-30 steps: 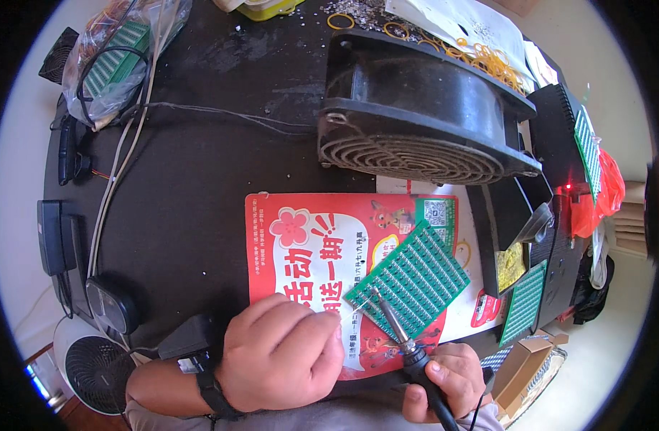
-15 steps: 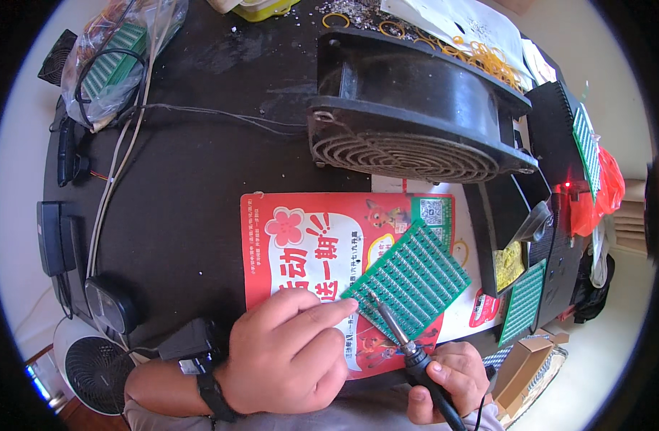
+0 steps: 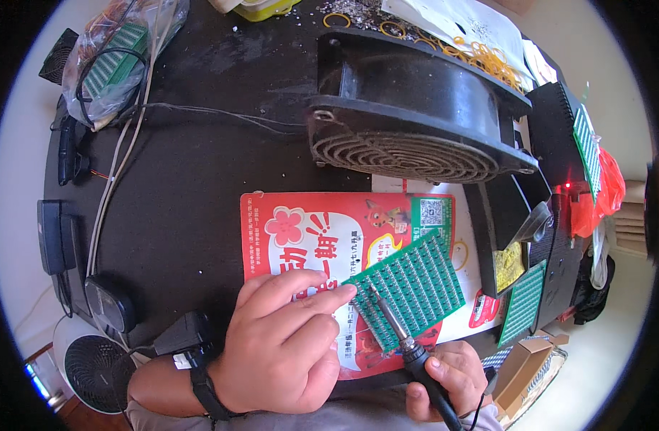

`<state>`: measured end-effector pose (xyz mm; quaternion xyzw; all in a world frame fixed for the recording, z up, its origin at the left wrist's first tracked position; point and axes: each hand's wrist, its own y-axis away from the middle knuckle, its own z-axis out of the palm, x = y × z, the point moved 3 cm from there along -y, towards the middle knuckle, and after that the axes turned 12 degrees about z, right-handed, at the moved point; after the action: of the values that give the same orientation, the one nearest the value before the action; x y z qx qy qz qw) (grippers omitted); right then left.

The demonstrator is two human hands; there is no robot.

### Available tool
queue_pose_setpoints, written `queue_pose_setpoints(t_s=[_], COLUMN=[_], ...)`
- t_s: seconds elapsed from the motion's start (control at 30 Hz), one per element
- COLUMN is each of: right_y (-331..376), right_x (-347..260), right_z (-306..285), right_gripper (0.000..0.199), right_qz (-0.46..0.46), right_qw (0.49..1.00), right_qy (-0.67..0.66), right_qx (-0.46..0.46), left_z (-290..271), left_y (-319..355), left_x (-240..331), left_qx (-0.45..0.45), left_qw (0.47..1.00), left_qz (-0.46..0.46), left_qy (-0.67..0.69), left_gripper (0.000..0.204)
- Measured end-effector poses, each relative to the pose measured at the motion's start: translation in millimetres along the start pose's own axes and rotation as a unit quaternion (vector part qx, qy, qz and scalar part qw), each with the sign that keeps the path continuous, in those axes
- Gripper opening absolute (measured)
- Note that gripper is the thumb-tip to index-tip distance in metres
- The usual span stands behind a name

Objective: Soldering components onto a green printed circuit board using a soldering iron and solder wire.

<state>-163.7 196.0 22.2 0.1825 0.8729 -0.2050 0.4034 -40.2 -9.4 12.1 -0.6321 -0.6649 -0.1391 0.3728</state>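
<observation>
A green circuit board (image 3: 419, 291) with rows of small parts lies tilted on a red and white printed sheet (image 3: 261, 241). My left hand (image 3: 283, 345), wearing a dark wristband, holds the board's left corner at a fingertip; whatever lies beneath that finger is hidden. From the lower right, my right hand (image 3: 451, 381) is closed around the dark handle of a soldering iron (image 3: 414, 352). The iron's metal tip points up-left over the board, near the held corner. Whether it touches the board I cannot tell.
A big black fan (image 3: 416, 108) stands just beyond the sheet. Right of the board are a black holder with a yellow sponge (image 3: 509, 266) and another green board (image 3: 523, 302). Cables (image 3: 121, 158) and a bag of boards (image 3: 118, 61) lie at the left. Rubber bands (image 3: 487, 61) lie behind the fan.
The circuit board has turned a little anticlockwise. My left hand has shifted slightly up and left, its fingers spreading somewhat. The soldering iron has stayed nearly in place.
</observation>
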Motion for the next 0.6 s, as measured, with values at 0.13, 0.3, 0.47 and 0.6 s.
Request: queue_pose_setpoints(t_s=[0.13, 0.3, 0.47, 0.6], right_y=[7, 7, 12, 15], right_x=[0, 4, 6, 9], right_z=[2, -4, -1, 3], right_gripper=[0.042, 0.038, 0.040, 0.041], right_qz=[0.016, -0.004, 0.012, 0.006], right_qw=[0.998, 1.000, 1.000, 0.999], right_qy=[0.055, -0.010, 0.012, 0.027], right_qx=[0.006, -0.006, 0.011, 0.028], left_z=[-6, -2, 1, 3], left_y=[0, 4, 8, 8], left_x=[1, 10, 5, 2], left_qx=[0.055, 0.094, 0.080, 0.081], left_qw=[0.997, 0.992, 0.995, 0.995], left_qz=[-0.019, -0.085, -0.013, 0.002], left_qy=[0.058, 0.026, -0.056, -0.055], left_gripper=[0.010, 0.016, 0.017, 0.017])
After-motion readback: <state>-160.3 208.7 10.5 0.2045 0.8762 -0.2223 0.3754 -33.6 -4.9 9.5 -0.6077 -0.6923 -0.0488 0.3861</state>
